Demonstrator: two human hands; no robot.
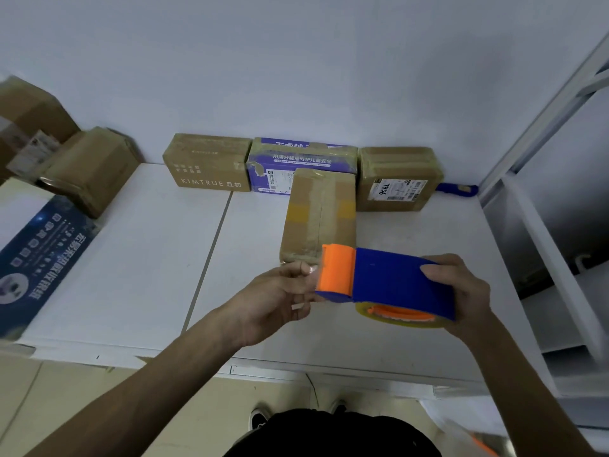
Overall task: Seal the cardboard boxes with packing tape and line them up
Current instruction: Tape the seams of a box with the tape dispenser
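White table (131, 258): bears everything listed; runs out beyond and below both sets of fingers

White shelf frame (543, 225): upright, to the right of the right-hand fingers

Blue printed box (39, 258): flat at the table's left edge, well apart from the left-hand fingers

Two brown boxes (89, 169): far left, by the wall, blurred

Long box (319, 216): taped along its top seam, lying end-on just beyond the left fingertips; its far end meets the row behind

Row of three boxes against the wall, touching side by side, beyond the long box: Kimtrue box (207, 163), purple box (296, 159), labelled box (398, 176), all taped

Tape dispenser (389, 278): blue body, orange front, held above the table between the two hands

Right hand (461, 291): fingers wrapped round the dispenser's blue rear, thumb on top

Left hand (276, 298): fingers curled against the orange front, thumb above; whether a tape end lies between them cannot be told

Tape roll (395, 316): yellowish, on an orange hub, under the blue body, below the right-hand fingers

Blue handle (458, 189): on the table by the wall, right of the labelled box, far beyond the right-hand fingers
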